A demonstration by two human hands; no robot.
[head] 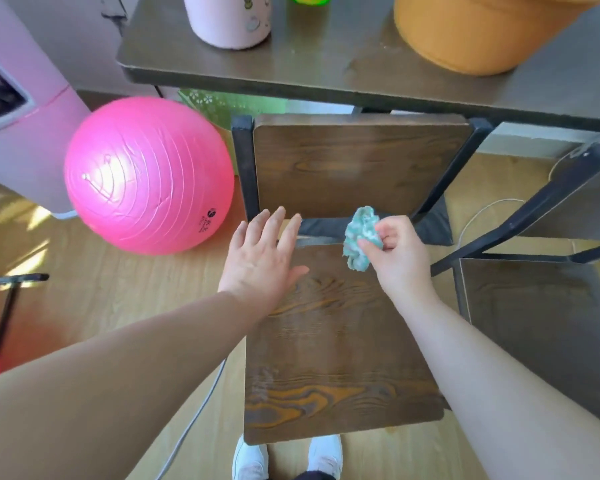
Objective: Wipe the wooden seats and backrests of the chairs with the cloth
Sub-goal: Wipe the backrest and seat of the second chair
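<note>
A chair with a dark wooden seat (336, 358) and wooden backrest (354, 164) in a black metal frame stands right below me, pushed toward a table. My right hand (397, 252) grips a crumpled teal cloth (361, 237) over the back edge of the seat, near the gap under the backrest. My left hand (262, 254) is spread flat with straight fingers over the seat's back left corner. A second chair (548, 320) with a wooden seat stands to the right.
A big pink exercise ball (146, 174) lies on the wood floor left of the chair. The grey table (326, 71) beyond carries a pink container (227, 19) and an orange tub (478, 32). A pink cabinet (21, 109) stands at far left. My white shoes (288, 459) touch the seat front.
</note>
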